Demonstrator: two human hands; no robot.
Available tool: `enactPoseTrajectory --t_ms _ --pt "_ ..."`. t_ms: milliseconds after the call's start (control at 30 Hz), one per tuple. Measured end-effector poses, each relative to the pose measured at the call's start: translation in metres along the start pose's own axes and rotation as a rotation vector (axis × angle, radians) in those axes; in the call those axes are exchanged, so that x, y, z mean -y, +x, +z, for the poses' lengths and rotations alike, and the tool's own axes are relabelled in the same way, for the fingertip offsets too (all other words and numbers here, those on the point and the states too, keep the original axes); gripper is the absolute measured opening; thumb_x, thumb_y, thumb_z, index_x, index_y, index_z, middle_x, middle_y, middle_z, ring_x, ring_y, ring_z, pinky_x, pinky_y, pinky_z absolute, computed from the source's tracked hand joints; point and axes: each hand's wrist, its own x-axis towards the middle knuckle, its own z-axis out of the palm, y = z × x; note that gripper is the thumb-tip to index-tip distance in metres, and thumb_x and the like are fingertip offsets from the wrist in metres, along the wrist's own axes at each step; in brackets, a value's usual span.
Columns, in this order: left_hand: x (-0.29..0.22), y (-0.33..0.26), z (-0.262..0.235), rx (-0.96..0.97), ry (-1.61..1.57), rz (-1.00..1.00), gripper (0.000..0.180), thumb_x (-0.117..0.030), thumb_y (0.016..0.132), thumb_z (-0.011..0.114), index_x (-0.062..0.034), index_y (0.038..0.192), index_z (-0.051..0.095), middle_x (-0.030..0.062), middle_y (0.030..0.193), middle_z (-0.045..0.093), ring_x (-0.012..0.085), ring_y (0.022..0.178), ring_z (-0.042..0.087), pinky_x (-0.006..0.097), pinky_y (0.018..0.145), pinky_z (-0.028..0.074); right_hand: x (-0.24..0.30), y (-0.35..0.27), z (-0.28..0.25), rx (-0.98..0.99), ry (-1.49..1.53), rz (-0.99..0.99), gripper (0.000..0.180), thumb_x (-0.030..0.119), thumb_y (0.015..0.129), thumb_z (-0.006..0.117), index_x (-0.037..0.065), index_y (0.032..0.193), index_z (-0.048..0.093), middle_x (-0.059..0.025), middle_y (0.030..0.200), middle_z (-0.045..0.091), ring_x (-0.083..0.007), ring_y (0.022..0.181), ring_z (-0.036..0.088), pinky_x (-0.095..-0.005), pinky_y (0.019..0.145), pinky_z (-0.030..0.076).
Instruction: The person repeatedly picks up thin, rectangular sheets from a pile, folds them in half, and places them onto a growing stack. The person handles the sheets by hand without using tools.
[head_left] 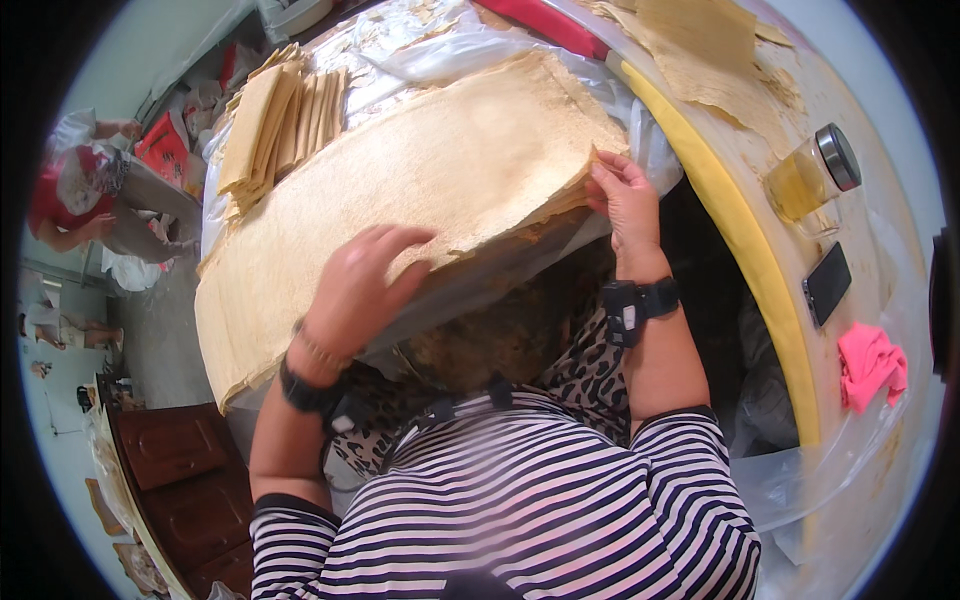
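A broad stack of thin tan sheets, which look like flatbread, spreads across the table before me. At its right end, my right hand pinches the near corner of the top sheet between thumb and fingers. That corner lifts a little, and ragged layers show beneath it. My left hand, slightly blurred, hovers over the near edge with thumb and fingers apart and nothing held. Beyond the stack's left part lies a pile of folded tan sheets, packed into long strips side by side.
Clear plastic film with crumbs covers the far table. On the right surface, past a yellow edge, are a lidded glass jar of yellow liquid, a phone, a pink cloth and more sheets. People stand at far left.
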Motion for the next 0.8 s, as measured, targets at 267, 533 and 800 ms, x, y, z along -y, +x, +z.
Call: enactPoseTrajectory --t_ms 267,533,800 --pt "-0.038 0.147 0.111 -0.038 0.007 -0.042 0.038 -0.04 0.094 0.077 -0.0064 0.111 0.077 0.0178 0.106 0.078 0.0343 0.103 0.075 0.044 0.086 0.061 -0.027 0.007 0.017 -0.086 0.25 -0.151 0.035 0.0 0.097 0.073 0.0 0.129 0.06 -0.005 0.109 0.066 -0.0119 0.088 0.066 -0.0283 0.077 0.061" --pt "-0.029 0.172 0.141 0.043 0.195 -0.095 0.032 -0.037 0.092 0.074 -0.0048 0.089 0.077 0.018 0.086 0.075 0.0405 0.08 0.074 0.046 0.074 0.06 -0.028 0.011 0.01 0.106 0.177 0.082 0.029 0.015 0.104 0.068 0.0 0.128 0.06 -0.0129 0.107 0.072 -0.0229 0.084 0.075 -0.0334 0.073 0.064" --pt "-0.01 0.173 0.107 -0.208 -0.075 -0.18 0.025 -0.026 0.101 0.071 -0.0027 0.102 0.079 0.0179 0.083 0.076 0.0278 0.072 0.074 0.038 0.069 0.056 -0.02 0.013 0.011 0.093 0.15 0.22 0.029 0.03 0.101 0.073 0.003 0.109 0.066 -0.0084 0.095 0.073 -0.0206 0.076 0.074 -0.0333 0.065 0.062"
